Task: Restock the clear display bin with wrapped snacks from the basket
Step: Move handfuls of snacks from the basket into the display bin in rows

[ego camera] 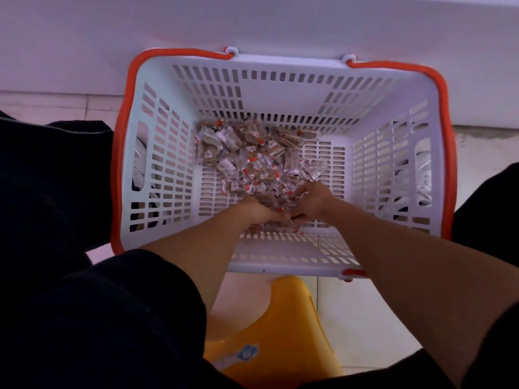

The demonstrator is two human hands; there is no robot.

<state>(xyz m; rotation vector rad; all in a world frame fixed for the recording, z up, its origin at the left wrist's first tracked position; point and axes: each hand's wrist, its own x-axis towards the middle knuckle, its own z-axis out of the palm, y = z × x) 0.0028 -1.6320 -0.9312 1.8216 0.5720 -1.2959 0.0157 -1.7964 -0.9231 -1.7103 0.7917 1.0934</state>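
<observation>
My left hand (259,210) and right hand (310,200) cup together around wrapped snacks (247,153) mid-frame in the basket (398,153); the pile stretches toward upper left, nearer my left.

Fingertips of left hand (262,211) and right hand (309,202) buried among wrapped snacks (247,153), wrapper print unreadable.

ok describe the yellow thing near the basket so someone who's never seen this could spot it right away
Start at the big white slotted basket with orange handles that fills the middle of the view. Just below its near rim, between the person's two forearms, sits a yellow plastic stool. It is the only yellow thing here, and it carries a small blue and white sticker on its lower left side.
</observation>
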